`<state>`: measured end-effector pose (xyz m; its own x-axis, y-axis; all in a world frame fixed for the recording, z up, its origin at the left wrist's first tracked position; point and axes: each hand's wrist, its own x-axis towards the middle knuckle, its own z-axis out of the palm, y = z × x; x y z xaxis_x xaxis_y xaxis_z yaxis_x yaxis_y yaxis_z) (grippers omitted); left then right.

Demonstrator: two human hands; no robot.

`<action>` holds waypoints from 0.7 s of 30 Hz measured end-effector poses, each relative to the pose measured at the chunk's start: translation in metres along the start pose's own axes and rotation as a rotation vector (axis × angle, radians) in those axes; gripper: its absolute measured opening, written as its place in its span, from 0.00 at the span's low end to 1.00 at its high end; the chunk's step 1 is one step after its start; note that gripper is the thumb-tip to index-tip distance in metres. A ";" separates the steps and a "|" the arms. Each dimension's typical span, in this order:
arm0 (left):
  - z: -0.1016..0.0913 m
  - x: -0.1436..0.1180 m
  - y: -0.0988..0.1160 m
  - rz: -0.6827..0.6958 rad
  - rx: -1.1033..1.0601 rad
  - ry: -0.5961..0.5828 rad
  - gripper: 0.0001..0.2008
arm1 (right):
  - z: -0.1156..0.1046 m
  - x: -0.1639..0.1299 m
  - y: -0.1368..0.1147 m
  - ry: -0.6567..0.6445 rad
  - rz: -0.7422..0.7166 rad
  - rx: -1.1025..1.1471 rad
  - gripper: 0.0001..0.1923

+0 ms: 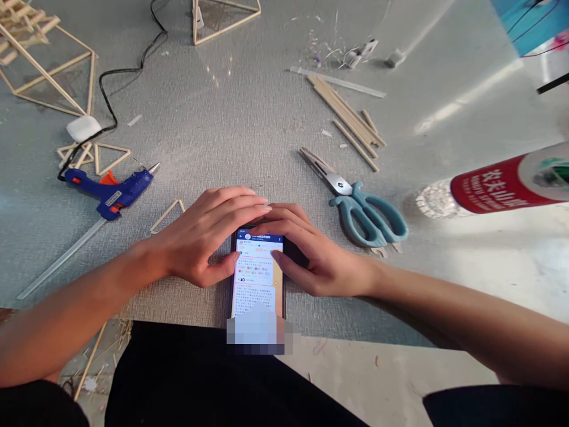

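Note:
A smartphone (255, 284) with a lit screen of text and small icons is at the table's front edge, its lower part pixelated. My left hand (213, 234) curves around its upper left side, the thumb at the screen's left edge. From the other side, my right hand (313, 252) grips the upper right, its thumb over the screen's right edge. The fingers of both hands meet above the phone's top and hide it. Right of my hands lie scissors (355, 207) with blue-green handles, blades slightly apart. A small wooden stick angle (171, 213) sits by my left wrist.
A blue glue gun (113, 191) with a clear glue stick (62, 258) and black cord (106, 89) lies left. Wooden sticks (347, 112) are right of centre; stick frames (53, 74) stand back left. A red-labelled bottle (493, 184) lies at right.

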<state>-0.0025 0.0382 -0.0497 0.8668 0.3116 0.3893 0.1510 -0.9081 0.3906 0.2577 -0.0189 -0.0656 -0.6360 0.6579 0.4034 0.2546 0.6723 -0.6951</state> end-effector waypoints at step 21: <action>0.000 0.000 -0.001 -0.002 0.001 -0.003 0.34 | 0.002 0.000 0.001 0.022 0.011 0.017 0.24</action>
<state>-0.0024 0.0387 -0.0499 0.8681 0.3125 0.3856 0.1535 -0.9078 0.3902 0.2568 -0.0190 -0.0673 -0.6166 0.6731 0.4084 0.2496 0.6591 -0.7095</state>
